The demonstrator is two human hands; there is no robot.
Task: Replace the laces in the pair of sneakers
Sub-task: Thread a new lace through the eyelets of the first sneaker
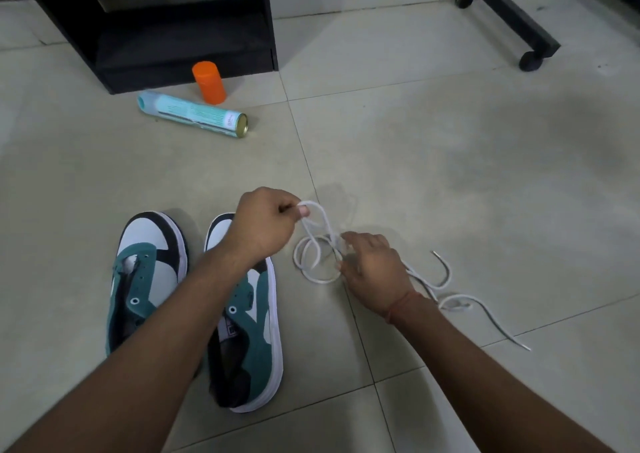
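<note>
Left hand [266, 222] grip pinching a loop of white lace [317, 244] at frame centre, right hand [372, 267] grip holding the tangle; best teased apart slowly, beside unlaced sneakers [207, 300] lower left

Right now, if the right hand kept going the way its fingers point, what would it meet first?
The right hand points up-left into the coiled white lace, which it already touches. Beyond that comes the left hand, though depth is unclear.

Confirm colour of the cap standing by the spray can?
Orange cap, clearest in the head view.
</note>
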